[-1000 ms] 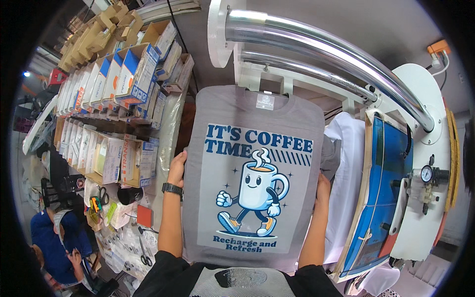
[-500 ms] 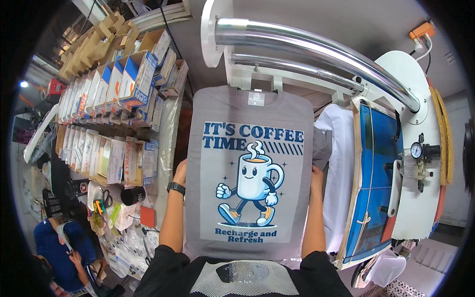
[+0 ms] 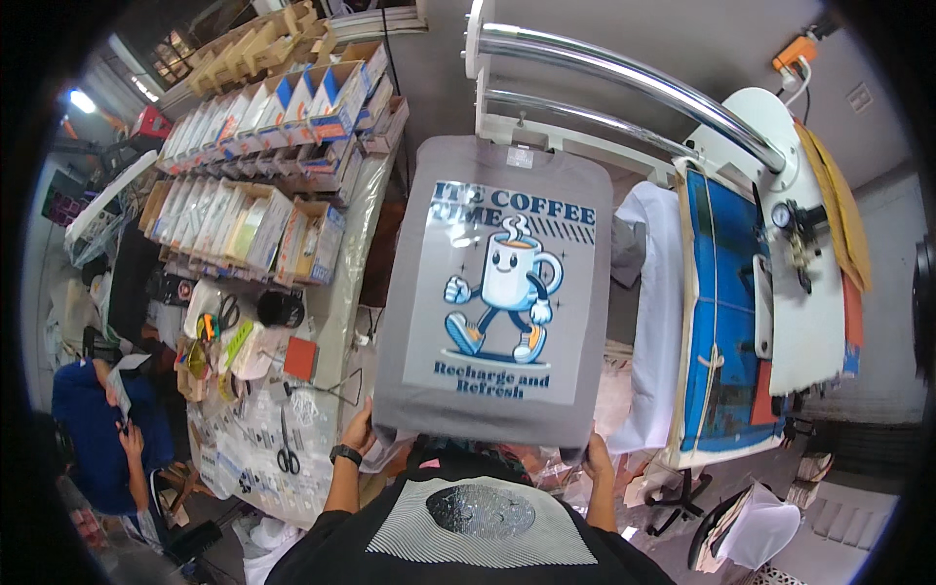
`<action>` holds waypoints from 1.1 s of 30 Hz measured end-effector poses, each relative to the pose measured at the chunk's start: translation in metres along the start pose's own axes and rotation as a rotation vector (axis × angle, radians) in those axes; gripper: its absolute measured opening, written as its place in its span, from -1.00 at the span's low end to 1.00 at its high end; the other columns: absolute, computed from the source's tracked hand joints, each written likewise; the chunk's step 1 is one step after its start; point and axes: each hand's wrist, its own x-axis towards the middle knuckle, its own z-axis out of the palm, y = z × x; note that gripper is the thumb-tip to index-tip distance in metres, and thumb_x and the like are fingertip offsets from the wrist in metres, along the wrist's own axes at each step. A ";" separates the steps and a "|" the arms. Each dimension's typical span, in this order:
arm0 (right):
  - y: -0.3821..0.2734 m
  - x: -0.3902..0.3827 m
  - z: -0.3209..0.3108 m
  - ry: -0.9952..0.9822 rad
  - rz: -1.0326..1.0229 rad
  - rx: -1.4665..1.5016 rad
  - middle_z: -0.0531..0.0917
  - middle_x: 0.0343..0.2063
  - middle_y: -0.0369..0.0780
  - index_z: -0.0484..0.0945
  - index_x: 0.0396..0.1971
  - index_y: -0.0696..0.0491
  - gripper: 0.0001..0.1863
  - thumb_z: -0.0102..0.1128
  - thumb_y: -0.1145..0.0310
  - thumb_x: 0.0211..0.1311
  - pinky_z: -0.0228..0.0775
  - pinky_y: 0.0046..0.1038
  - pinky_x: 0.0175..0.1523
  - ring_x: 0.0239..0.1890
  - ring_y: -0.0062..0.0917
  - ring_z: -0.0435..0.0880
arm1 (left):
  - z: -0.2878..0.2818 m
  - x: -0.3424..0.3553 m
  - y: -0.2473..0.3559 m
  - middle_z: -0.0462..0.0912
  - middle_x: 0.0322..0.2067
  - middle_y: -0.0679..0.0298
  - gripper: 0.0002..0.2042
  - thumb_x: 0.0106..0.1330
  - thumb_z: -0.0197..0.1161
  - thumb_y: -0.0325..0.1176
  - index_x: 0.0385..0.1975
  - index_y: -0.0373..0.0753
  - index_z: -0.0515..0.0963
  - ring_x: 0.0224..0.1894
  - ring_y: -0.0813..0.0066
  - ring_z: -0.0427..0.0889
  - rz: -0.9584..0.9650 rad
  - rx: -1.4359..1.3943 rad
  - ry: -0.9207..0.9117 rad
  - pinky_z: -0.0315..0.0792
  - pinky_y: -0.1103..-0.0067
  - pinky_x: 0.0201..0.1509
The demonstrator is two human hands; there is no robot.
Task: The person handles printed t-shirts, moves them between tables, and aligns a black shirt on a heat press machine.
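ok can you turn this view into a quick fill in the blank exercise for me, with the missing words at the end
The shirt in front of the person is ____ in colour.
The left hand has a dark ____ at its wrist.
The right hand is at the shirt's lower ____ corner.
In the picture, the red square item lies to the ____ of the shirt.

Missing words: grey; watch; right; left.

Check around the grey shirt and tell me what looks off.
Two small things: dark grey cloth, probably a sleeve, bunches out right of the shirt with no match showing on the left, and glare washes over the print at its top left. I see no spill or tear.
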 end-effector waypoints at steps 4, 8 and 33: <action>0.020 -0.024 -0.036 -0.118 -0.060 0.004 0.66 -0.27 -0.29 0.61 -0.18 0.16 -0.48 0.11 -0.08 0.36 0.39 -0.49 -0.05 -0.21 -0.57 0.58 | -0.033 -0.015 -0.034 0.58 0.03 0.28 -0.53 0.44 0.09 -0.03 0.12 -0.30 0.46 0.06 0.48 0.54 0.173 -0.013 -0.146 0.37 0.52 0.16; 0.024 -0.032 -0.063 0.027 -0.155 -0.470 0.56 -0.46 -0.30 0.58 -0.37 0.14 -0.59 0.20 0.02 0.32 0.28 -0.54 -0.26 -0.39 -0.63 0.47 | -0.037 -0.021 -0.037 0.63 -0.27 0.35 -0.81 0.39 0.21 -0.27 -0.16 -0.25 0.57 -0.20 0.61 0.57 0.308 0.272 0.075 0.44 0.58 -0.06; -0.066 -0.042 0.128 0.468 -1.351 -1.241 0.57 0.01 -0.22 0.66 -0.13 -0.05 -0.77 0.19 0.36 0.22 0.22 -0.20 0.20 0.10 -0.29 0.47 | 0.118 -0.006 0.036 0.57 -0.03 0.14 -0.83 0.25 0.25 -0.39 -0.20 -0.25 0.64 0.03 0.11 0.47 1.495 1.087 0.326 0.33 0.30 0.14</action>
